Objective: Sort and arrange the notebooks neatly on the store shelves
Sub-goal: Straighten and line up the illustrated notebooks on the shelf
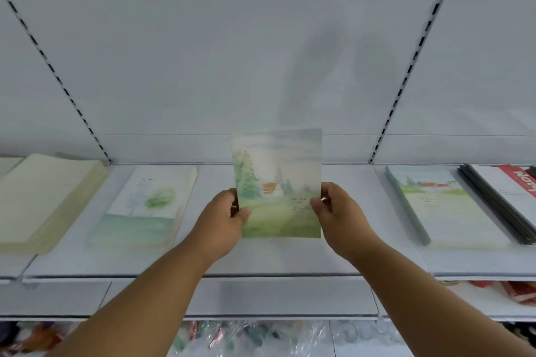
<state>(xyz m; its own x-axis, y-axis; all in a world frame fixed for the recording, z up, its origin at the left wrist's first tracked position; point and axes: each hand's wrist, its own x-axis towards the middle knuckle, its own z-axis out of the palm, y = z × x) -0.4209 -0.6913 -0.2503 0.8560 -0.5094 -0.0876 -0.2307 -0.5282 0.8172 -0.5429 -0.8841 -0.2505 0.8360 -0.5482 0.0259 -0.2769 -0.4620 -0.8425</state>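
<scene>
A notebook (pixel 277 177) with a watercolour cover of green trees and an orange-roofed house is held upright above the middle of the white shelf (pixel 261 266). My left hand (pixel 220 220) grips its lower left edge, thumb on the cover. My right hand (pixel 339 211) grips its right edge the same way. To the left a stack of notebooks with a green tree cover (pixel 145 206) lies flat on the shelf. Another stack with a red-roofed landscape cover (pixel 443 206) lies flat on the right.
A thick cream stack (pixel 40 200) sits at the far left. Black-edged notebooks with a red and white cover (pixel 510 194) lie at the far right. Slotted uprights (pixel 406 72) frame the white back panel. Plastic-wrapped goods (pixel 246 336) fill the shelf below.
</scene>
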